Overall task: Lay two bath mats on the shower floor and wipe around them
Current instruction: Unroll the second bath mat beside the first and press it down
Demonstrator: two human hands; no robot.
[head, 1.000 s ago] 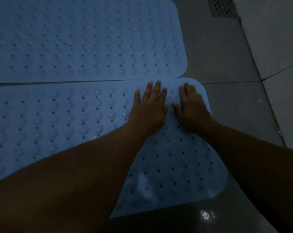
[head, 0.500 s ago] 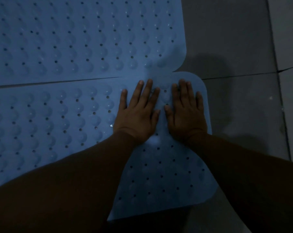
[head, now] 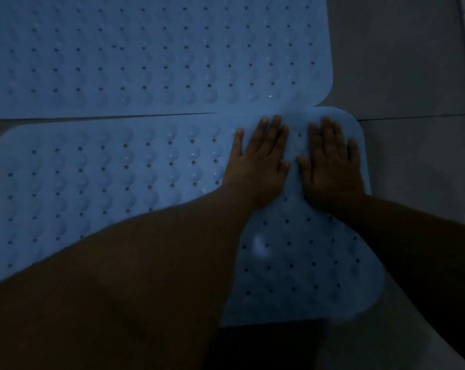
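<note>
While the left hand (head: 260, 166) and right hand (head: 330, 166) were kept pressed with flat fingers (head: 272, 132), the near mat (head: 106, 177) was seated against the far mat (head: 146, 54).

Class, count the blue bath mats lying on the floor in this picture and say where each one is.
2. The far mat fills the top of the view; the near mat lies just below it, under both flat hands. Arms hide part of the near mat; none else shows.

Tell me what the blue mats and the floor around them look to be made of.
Near mat and far mat: likely soft rubber or PVC, matte with faint gloss; moulded bumps and punched holes suggest it. Floor: probably glazed or stone tile, smooth grey slabs split by a dark joint line; dim light leaves the finish uncertain.
</note>
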